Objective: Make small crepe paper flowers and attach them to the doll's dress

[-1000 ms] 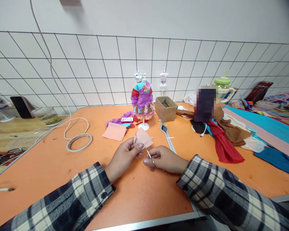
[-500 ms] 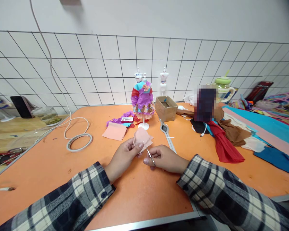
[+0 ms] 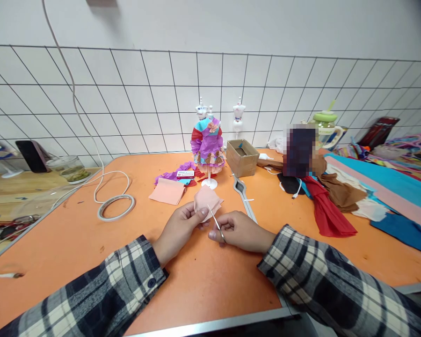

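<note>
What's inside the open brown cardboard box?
A small blue piece shows inside the brown cardboard box; its near wall hides the rest of the bottom.

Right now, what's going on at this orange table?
The left hand holds a small pink piece of paper or cloth, while the right hand holds small scissors with their tips at that piece. A folded pink sheet lies on the table just beyond the left hand. Behind it all stands a small dress form in a purple, red and blue outfit, beside an open cardboard box.
</note>
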### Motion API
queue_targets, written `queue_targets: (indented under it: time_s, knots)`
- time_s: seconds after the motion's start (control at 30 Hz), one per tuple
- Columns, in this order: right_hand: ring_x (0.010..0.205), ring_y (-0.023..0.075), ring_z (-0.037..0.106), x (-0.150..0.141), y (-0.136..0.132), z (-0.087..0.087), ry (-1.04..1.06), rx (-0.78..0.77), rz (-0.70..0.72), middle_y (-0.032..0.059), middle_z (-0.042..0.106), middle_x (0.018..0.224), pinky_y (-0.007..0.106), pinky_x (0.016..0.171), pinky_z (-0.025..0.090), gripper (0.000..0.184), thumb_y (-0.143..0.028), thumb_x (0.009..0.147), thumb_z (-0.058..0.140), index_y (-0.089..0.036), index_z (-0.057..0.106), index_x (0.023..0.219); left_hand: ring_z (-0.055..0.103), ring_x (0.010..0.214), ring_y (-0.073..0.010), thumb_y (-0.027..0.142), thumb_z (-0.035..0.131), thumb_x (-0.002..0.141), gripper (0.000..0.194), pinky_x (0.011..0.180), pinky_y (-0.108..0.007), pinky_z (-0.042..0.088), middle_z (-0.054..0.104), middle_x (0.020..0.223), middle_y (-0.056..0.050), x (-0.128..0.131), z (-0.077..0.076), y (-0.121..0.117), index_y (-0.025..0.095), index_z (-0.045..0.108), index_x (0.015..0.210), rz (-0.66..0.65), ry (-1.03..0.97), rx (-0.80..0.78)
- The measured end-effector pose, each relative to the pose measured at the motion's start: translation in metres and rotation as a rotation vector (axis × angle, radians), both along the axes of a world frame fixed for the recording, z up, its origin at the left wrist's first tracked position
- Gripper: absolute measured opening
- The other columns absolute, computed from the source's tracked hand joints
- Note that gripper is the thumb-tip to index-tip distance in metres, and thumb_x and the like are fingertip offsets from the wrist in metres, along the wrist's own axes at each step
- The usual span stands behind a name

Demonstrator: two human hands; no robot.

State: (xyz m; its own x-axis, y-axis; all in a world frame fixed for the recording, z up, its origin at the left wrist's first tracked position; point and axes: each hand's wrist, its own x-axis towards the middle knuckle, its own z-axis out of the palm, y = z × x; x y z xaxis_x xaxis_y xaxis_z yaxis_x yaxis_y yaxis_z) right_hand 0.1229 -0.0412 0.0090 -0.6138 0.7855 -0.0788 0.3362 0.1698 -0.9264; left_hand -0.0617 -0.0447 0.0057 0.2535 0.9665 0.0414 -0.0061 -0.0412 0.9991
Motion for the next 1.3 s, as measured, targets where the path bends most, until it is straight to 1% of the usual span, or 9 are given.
queue_targets:
  time_s: [0.17, 0.33, 0.4, 0.57, 0.77, 0.97, 1.17, 1.3]
  knots:
    - [0.055, 0.0102, 0.054, 0.0006, 0.0003, -0.0011, 0.021, -0.017, 0.016, -0.0003, 0.060, 0.059, 0.019, 0.052, 0.037, 0.032, -0.043, 0.080, 0.064, -0.015, 0.059, 0.065, 0.046, 0.061, -0.0110, 0.040, 0.063, 0.083, 0.028, 0.061, -0.023, 0.038, 0.053, 0.065, 0.003, -0.0005, -0.0025, 0.0005, 0.015, 0.055, 0.075, -0.002, 0.006, 0.019]
    - [0.052, 0.0099, 0.053, 0.0008, 0.0005, -0.0038, -0.012, -0.028, -0.001, 0.0001, 0.061, 0.058, 0.019, 0.050, 0.037, 0.033, -0.045, 0.079, 0.064, -0.015, 0.059, 0.066, 0.045, 0.061, -0.0105, 0.039, 0.060, 0.085, 0.026, 0.061, -0.022, 0.038, 0.052, 0.065, 0.003, -0.0001, -0.0005, -0.0006, 0.015, 0.054, 0.077, -0.008, 0.011, 0.027]
    - [0.052, 0.0101, 0.054, 0.0008, 0.0004, -0.0030, -0.017, -0.024, -0.004, 0.0003, 0.061, 0.058, 0.020, 0.051, 0.037, 0.033, -0.045, 0.079, 0.064, -0.015, 0.059, 0.065, 0.044, 0.060, -0.0103, 0.040, 0.061, 0.085, 0.027, 0.060, -0.022, 0.038, 0.051, 0.064, 0.004, 0.0004, 0.0004, -0.0007, 0.015, 0.054, 0.076, -0.005, 0.013, 0.023]
    - [0.057, 0.0107, 0.055, 0.0007, 0.0000, 0.0007, 0.048, -0.026, 0.019, -0.0002, 0.061, 0.060, 0.020, 0.054, 0.039, 0.031, -0.043, 0.081, 0.063, -0.015, 0.060, 0.067, 0.045, 0.059, -0.0105, 0.044, 0.063, 0.082, 0.031, 0.058, -0.022, 0.037, 0.051, 0.063, 0.004, 0.0013, 0.0015, 0.0001, 0.015, 0.054, 0.074, -0.009, 0.057, 0.033]
    - [0.054, 0.0111, 0.054, 0.0002, 0.0005, -0.0012, -0.009, -0.043, -0.009, 0.0005, 0.061, 0.059, 0.021, 0.052, 0.037, 0.032, -0.044, 0.079, 0.065, -0.015, 0.060, 0.066, 0.046, 0.059, -0.0104, 0.041, 0.062, 0.083, 0.028, 0.058, -0.022, 0.038, 0.053, 0.064, 0.004, 0.0014, 0.0010, 0.0000, 0.015, 0.055, 0.075, 0.016, 0.073, 0.036]
    - [0.059, 0.0109, 0.055, -0.0009, -0.0009, 0.0017, 0.048, -0.043, 0.020, -0.0001, 0.060, 0.061, 0.020, 0.056, 0.039, 0.030, -0.042, 0.080, 0.063, -0.015, 0.059, 0.067, 0.045, 0.057, -0.0099, 0.041, 0.060, 0.084, 0.028, 0.057, -0.022, 0.037, 0.052, 0.061, 0.004, 0.0002, -0.0028, 0.0016, 0.015, 0.054, 0.074, -0.027, 0.086, 0.056]
    - [0.053, 0.0104, 0.052, -0.0013, -0.0002, 0.0005, -0.036, -0.020, -0.026, 0.0000, 0.060, 0.058, 0.020, 0.050, 0.035, 0.032, -0.043, 0.078, 0.064, -0.015, 0.058, 0.064, 0.047, 0.058, -0.0103, 0.041, 0.059, 0.085, 0.028, 0.059, -0.023, 0.038, 0.053, 0.063, 0.003, 0.0004, -0.0015, 0.0008, 0.015, 0.054, 0.074, -0.016, 0.083, 0.051]
    - [0.059, 0.0106, 0.052, -0.0015, -0.0018, 0.0007, 0.060, -0.034, 0.019, -0.0010, 0.058, 0.063, 0.020, 0.055, 0.038, 0.029, -0.042, 0.079, 0.063, -0.016, 0.057, 0.067, 0.048, 0.058, -0.0111, 0.042, 0.060, 0.085, 0.029, 0.059, -0.023, 0.040, 0.056, 0.064, 0.002, 0.0009, -0.0001, 0.0004, 0.016, 0.055, 0.074, -0.065, 0.076, 0.049]
